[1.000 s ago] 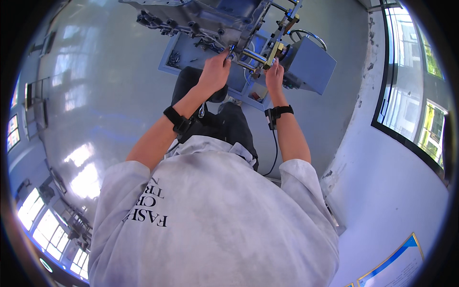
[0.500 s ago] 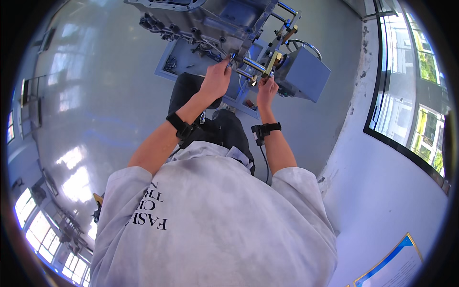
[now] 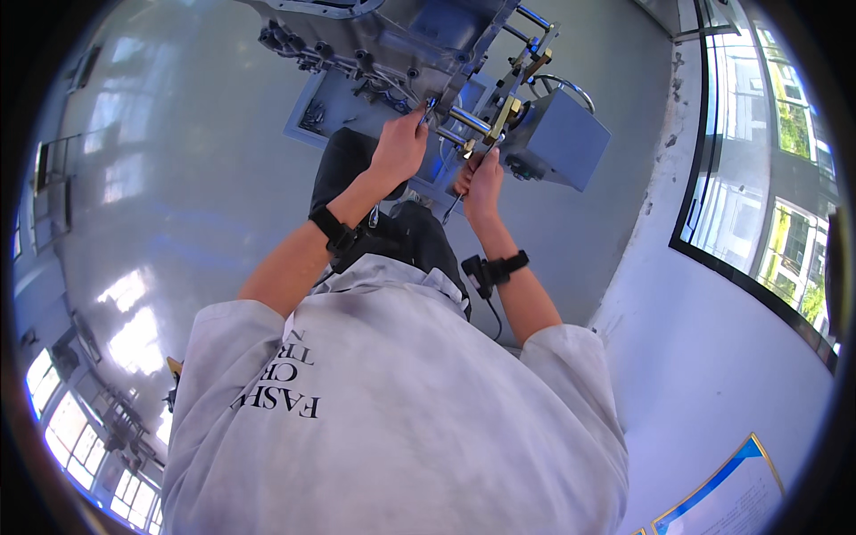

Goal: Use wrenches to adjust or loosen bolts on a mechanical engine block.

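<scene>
A grey metal engine block is mounted on a stand at the top of the view. My left hand is closed at its lower right corner, around a small shiny metal tool whose kind I cannot make out. My right hand grips a slim metal wrench. One end of this wrench sticks out below the fist, and the upper end reaches the yellowish mounting bracket. Between my hands, steel support rods run from block to bracket.
A blue-grey box with a curved chrome handle stands right of the bracket. Beneath the block lies a blue tray with small parts. My knees are close under it. A white wall with a dark-framed window rises on the right.
My right hand has shifted slightly left and down and turned, so the wrench's lower end now shows below it. My left hand stays at the block's corner. The view has moved a little.
</scene>
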Motion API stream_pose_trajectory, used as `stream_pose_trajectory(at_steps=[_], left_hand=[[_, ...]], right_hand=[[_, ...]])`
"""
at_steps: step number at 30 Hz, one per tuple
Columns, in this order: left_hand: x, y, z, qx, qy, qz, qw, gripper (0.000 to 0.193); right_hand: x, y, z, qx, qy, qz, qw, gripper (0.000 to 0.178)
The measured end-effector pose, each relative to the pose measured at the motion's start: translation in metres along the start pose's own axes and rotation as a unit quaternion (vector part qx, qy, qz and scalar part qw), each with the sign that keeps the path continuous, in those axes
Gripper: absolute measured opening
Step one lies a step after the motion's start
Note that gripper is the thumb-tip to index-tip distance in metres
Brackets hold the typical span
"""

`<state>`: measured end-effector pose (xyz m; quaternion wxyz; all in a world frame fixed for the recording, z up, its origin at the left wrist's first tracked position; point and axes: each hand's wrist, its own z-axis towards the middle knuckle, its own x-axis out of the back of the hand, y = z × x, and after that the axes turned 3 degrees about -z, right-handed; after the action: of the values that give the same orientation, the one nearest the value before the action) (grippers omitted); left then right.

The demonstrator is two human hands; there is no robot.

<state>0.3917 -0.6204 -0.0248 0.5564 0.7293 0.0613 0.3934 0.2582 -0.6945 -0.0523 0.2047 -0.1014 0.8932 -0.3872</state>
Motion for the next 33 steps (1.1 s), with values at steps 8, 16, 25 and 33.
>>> stream_pose_trajectory(at_steps=[8, 16, 25, 33], left_hand=[[-0.008, -0.011, -0.001, -0.033, 0.036, -0.014, 0.999, 0.035], [-0.010, -0.009, -0.003, -0.025, 0.028, -0.035, 0.999, 0.035], [-0.003, -0.006, -0.001, -0.034, 0.020, -0.014, 0.999, 0.034], [-0.005, -0.008, -0.002, -0.040, 0.024, 0.001, 0.999, 0.034]], right_hand=[[-0.027, -0.203, -0.032, -0.088, -0.430, 0.412, 0.799, 0.032], [0.026, -0.064, 0.006, 0.285, 0.079, -0.216, 0.931, 0.044], [0.028, 0.020, 0.045, 0.301, 0.098, -0.169, 0.933, 0.042], [0.030, 0.012, 0.067, 0.379, 0.075, -0.263, 0.884, 0.042]])
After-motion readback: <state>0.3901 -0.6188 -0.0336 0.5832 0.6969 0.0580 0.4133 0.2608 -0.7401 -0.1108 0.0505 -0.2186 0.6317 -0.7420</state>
